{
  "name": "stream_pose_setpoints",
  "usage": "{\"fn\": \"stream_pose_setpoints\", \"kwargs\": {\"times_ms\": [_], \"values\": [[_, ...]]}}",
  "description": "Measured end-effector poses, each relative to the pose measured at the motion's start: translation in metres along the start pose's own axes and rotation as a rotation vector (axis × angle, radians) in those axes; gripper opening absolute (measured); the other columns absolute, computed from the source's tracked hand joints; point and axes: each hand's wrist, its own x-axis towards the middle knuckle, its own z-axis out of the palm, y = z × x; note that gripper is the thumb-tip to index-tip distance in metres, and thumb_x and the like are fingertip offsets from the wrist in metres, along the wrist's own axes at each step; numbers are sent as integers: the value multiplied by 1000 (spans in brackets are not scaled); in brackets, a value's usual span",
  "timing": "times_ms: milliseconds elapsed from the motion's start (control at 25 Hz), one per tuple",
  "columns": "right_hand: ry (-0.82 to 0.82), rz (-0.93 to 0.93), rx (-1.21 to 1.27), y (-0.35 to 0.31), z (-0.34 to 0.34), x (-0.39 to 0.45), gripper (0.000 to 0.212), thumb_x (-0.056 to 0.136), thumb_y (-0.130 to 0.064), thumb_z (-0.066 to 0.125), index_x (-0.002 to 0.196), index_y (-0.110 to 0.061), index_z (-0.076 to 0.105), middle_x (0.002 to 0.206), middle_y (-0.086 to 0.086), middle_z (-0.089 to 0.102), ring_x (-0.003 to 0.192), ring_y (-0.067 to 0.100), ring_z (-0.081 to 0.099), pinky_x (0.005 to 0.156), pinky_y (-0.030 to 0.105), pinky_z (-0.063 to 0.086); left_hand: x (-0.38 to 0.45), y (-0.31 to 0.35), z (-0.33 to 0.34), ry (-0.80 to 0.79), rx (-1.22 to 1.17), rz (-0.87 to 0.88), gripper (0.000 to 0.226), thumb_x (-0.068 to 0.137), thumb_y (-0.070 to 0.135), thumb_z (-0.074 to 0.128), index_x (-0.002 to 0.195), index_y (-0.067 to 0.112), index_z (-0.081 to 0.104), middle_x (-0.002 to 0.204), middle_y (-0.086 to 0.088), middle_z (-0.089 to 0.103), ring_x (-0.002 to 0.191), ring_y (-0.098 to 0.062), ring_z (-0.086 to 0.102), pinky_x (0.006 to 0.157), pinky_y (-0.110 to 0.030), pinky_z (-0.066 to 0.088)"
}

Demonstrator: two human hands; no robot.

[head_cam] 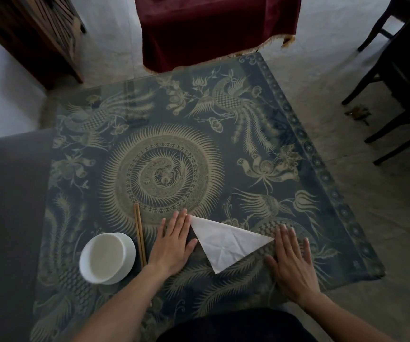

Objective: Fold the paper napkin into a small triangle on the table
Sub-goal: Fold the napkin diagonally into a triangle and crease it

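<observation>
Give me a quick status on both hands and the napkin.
Left hand and right hand open, flat on patterned table. White paper napkin lies as a triangle between them. White bowl, wooden chopsticks off left, clear.

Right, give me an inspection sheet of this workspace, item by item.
Surface: table with a dark, gold-patterned top.
Job's things: white napkin, a creased triangle lying flat.
Clutter: white bowl; chopsticks beside it.
Grips: left hand flat beside the napkin's left corner; right hand flat by its right tip; neither holds anything.
Cables: nothing seen.
Surroundings: red cloth beyond the far edge; dark chairs right; grey seat left.
</observation>
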Motion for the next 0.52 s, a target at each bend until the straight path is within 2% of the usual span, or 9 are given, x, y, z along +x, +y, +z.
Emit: {"fn": "stream_pose_setpoints", "kwargs": {"times_ms": [80,240,360,520], "values": [[13,-60,26,-17,-6,6,73,97,-51,27,151,-3,17,160,14,11,147,25,1,115,52,6,1,14,-5,19,-24,71,70,99,53,6,152,12,-10,160,-4,-20,146,-20,-21,119,-48,-6],[-51,-409,-36,-59,-3,15,73,99,-54,28,151,-4,20,159,15,17,147,28,6,113,47,11,8,63,-2,18,-8,352,66,102,50,9,153,12,-9,161,-3,-16,146,-17,-19,120,-44,-4],[-80,-420,-36,-63,1,21,74,99,-57,21,151,-5,15,159,12,11,146,27,6,113,46,7,11,75,3,-21,-16,338,68,102,52,14,153,12,-8,161,-1,-18,146,-15,-20,119,-40,-8],[-100,-360,-33,-41,7,23,76,98,-60,17,152,-9,6,160,8,-1,147,26,-2,114,43,1,8,56,10,-73,-25,246,70,101,54,14,151,15,-16,159,1,-26,142,-12,-28,119,-39,-10]]}}
